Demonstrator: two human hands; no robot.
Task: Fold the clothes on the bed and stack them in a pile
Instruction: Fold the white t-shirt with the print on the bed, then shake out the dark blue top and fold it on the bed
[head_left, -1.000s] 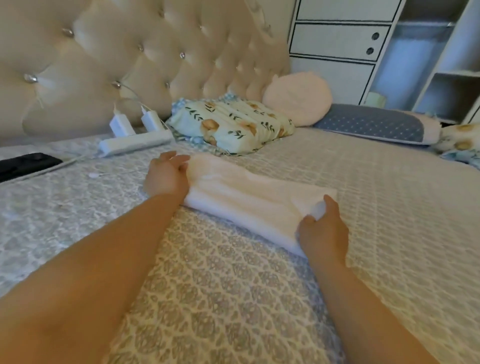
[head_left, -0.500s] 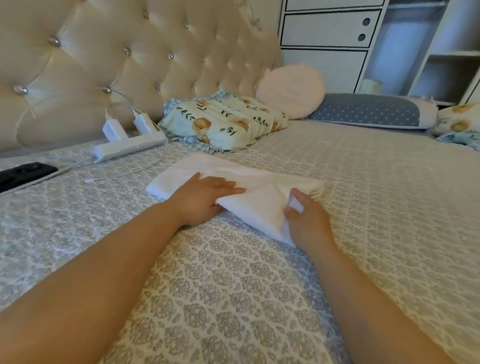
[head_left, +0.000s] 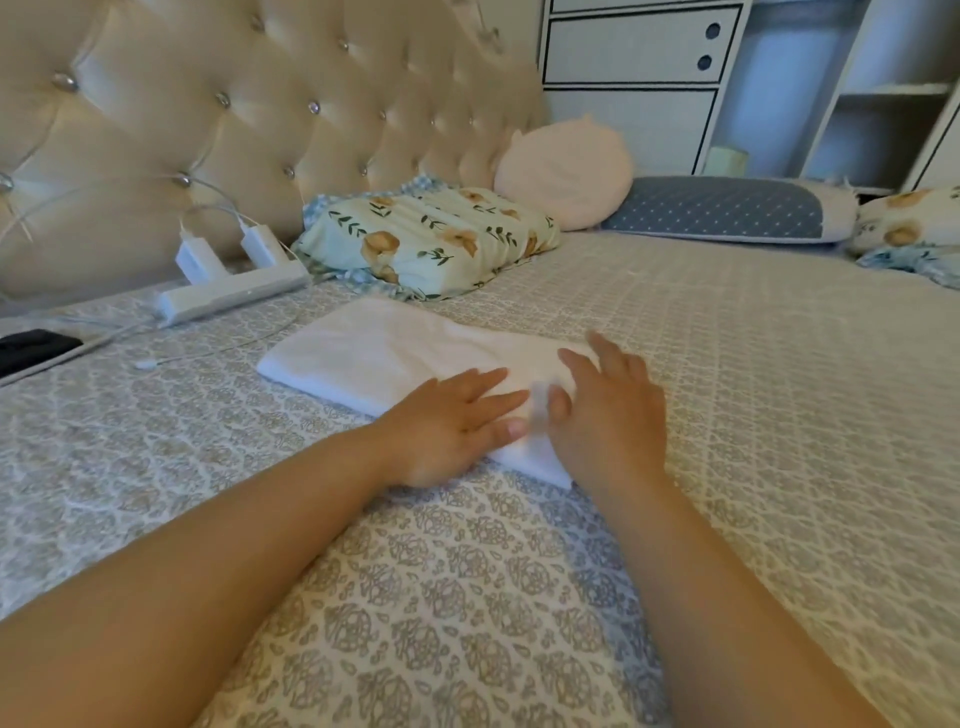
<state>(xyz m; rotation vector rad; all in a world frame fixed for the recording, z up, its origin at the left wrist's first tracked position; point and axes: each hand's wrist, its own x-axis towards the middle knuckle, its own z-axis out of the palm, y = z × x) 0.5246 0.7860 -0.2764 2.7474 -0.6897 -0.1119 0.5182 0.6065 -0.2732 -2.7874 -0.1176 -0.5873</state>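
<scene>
Patterned bedspread (head_left: 727, 415) covers the bed, with the folded white cloth (head_left: 384, 358) lying at its centre, a floral pillow (head_left: 426, 239) at 12 o'clock from it. The left hand (head_left: 447, 431) has slid from the cloth's middle to its 4 o'clock end, fingers flat and pressing. The right hand (head_left: 608, 415), which pinched that corner half a second ago, now rests on it with fingers spread wide.
</scene>
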